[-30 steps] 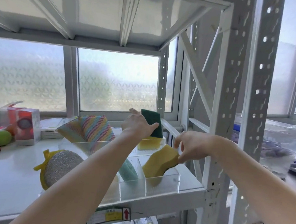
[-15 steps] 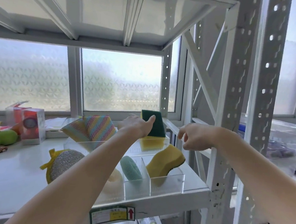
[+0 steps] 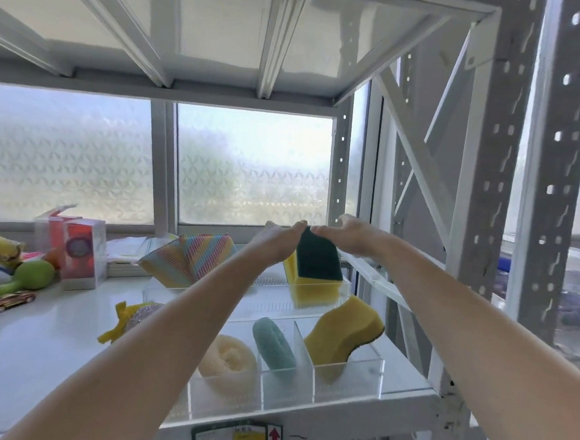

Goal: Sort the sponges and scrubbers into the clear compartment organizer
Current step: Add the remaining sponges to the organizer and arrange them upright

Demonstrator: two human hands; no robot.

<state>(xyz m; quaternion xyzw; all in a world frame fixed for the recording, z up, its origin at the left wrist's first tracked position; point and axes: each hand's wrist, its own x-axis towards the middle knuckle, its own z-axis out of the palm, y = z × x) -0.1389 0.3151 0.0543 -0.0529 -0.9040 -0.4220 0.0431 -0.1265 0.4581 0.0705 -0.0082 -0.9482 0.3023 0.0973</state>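
A green-and-yellow sponge (image 3: 316, 266) stands upright in the back right compartment of the clear organizer (image 3: 346, 381). My left hand (image 3: 276, 243) and my right hand (image 3: 349, 237) both pinch its top edge. In the front row lie a cream mesh scrubber (image 3: 227, 359), a teal scrubber (image 3: 274, 344) and a wavy yellow sponge (image 3: 343, 326), each in its own compartment. Rainbow-striped cloth sponges (image 3: 193, 261) lean in the back left compartment. A silver scrubber with yellow trim (image 3: 131, 315) sits left of my forearm, partly hidden.
The organizer sits at the right end of a white shelf (image 3: 32, 356), close to the perforated upright post (image 3: 480, 233). A pink box (image 3: 80, 250), a green toy (image 3: 30, 275) and a toy car (image 3: 8, 299) lie at the left. A frosted window is behind.
My right hand let go of the wavy yellow sponge and rose to the green-and-yellow sponge's top edge, joining my left hand there. The camera moved closer.
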